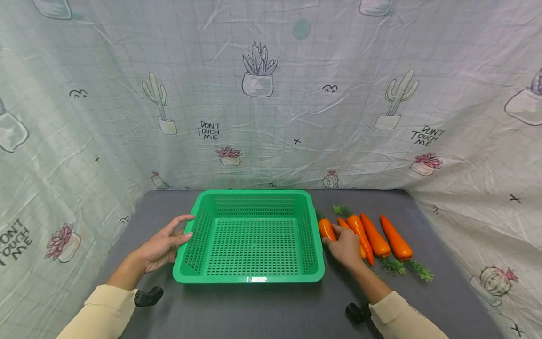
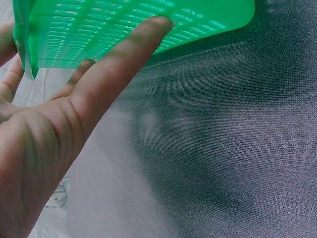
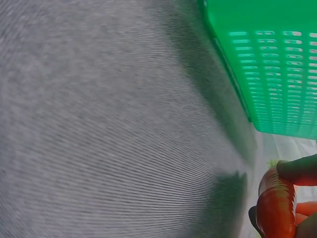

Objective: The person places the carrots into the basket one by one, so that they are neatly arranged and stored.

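Observation:
A green plastic basket with slotted walls stands between the hands, its inside bare. My left hand rests against its left side, thumb and index finger touching the rim; in the left wrist view a straight finger lies along the slotted outer wall. Just beyond the basket's right side, my right hand pinches an orange carrot. The right wrist view shows the thumb pressed on this carrot, with other fingers on its far side. Part of the carrot is hidden by the hand.
To the right lie several more carrots, including a thick one and an outermost one, with green leafy tops. They rest on a dark grey tabletop. A cactus-printed cloth hangs behind and along both sides.

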Demonstrator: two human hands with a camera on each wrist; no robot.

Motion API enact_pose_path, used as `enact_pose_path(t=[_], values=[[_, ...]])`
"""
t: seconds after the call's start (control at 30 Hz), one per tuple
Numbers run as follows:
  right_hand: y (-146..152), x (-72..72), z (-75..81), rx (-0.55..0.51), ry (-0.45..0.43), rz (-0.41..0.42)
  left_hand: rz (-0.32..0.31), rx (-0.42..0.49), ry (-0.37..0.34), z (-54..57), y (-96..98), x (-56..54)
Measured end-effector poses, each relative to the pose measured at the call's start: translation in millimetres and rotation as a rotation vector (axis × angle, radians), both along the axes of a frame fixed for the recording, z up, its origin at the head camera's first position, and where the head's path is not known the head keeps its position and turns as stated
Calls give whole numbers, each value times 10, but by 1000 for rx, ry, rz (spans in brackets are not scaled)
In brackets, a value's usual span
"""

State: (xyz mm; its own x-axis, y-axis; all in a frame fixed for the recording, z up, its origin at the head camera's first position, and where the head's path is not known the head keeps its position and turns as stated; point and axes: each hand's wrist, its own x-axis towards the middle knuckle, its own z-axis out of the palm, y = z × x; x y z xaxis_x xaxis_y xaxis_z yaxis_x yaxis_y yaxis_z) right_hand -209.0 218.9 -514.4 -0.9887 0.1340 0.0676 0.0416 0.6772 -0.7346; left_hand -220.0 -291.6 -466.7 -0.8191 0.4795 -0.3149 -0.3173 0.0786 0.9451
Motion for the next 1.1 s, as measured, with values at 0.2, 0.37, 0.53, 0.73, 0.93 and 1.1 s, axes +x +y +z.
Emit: enact_pose_path(t=[0.2,0.37,0.53,0.73,0.93,1.1], values=[[28,-15,74,-28,-9,-9,2,6,-7,0,5,1],[46,-25,136,-32,-6,0,1,8,-7,-6,5,-5],[67,-34,202,-47,-34,-1,-3,8,-3,-5,-3,-3],[88,-43,280,-55,-53,5,-1,13,-1,-12,-12,5],[113,-32,370,-85,-72,7,5,8,-2,-18,-8,4],[124,-20,435,-131,-77,13,6,4,5,-12,-5,-2]])
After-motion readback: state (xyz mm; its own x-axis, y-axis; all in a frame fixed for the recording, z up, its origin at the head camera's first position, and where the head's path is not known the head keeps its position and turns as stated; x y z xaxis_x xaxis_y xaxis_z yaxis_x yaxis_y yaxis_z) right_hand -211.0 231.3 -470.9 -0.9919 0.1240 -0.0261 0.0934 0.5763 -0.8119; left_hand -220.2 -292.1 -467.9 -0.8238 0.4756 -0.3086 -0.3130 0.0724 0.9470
